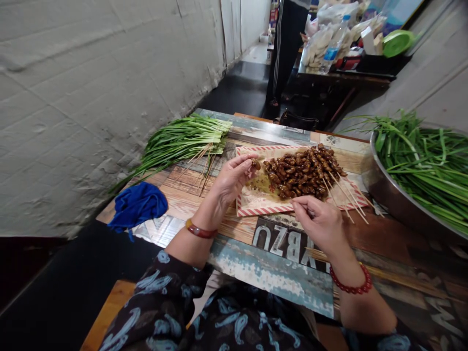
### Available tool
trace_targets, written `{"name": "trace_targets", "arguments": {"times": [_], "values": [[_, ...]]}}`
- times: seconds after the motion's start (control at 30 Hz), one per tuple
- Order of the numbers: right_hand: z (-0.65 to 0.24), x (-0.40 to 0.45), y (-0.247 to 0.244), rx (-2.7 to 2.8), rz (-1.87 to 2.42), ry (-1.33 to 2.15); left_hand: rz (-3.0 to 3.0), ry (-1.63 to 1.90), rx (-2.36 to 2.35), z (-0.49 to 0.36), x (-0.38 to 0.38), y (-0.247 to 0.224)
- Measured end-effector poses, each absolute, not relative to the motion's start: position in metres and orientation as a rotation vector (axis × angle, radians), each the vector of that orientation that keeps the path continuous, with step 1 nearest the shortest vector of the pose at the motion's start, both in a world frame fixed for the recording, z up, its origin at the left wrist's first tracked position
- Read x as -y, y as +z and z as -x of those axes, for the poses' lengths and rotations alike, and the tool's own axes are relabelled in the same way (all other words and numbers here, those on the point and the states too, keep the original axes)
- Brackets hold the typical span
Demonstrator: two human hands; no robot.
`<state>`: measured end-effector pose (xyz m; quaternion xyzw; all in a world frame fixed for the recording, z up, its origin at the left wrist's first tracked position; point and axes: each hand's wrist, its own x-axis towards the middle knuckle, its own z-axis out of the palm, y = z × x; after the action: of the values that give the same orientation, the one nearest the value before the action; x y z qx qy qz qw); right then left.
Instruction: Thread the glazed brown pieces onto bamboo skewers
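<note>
My left hand pinches a small, glossy brown piece of food between thumb and fingertips, above the left part of a paper-like tray liner with a red-striped rim. On that liner lies a heap of the same dark brown pieces. Filled skewers rest on the heap's right side, their bare sticks pointing toward me. My right hand is closed in a pinch just in front of the liner, around a thin bamboo skewer of which only a short pale tip shows; the fingers hide the rest.
Green chives with several thin sticks lie at the table's back left. A blue cloth is at the left edge. A metal basin of greens stands right, near loose skewers. Beyond, a person stands beside a cluttered table.
</note>
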<state>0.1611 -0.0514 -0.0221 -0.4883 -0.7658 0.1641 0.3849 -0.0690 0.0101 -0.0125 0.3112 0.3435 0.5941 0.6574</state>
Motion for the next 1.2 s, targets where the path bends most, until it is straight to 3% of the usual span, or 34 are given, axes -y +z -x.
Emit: {"name": "trace_targets", "arguments": {"times": [1.2], "values": [[-0.1574, 0.0568, -0.0202, 2.026, 1.18, 0.446, -0.762, 1.42, -0.77, 0.0699, -0.0128, -0.0145]]}}
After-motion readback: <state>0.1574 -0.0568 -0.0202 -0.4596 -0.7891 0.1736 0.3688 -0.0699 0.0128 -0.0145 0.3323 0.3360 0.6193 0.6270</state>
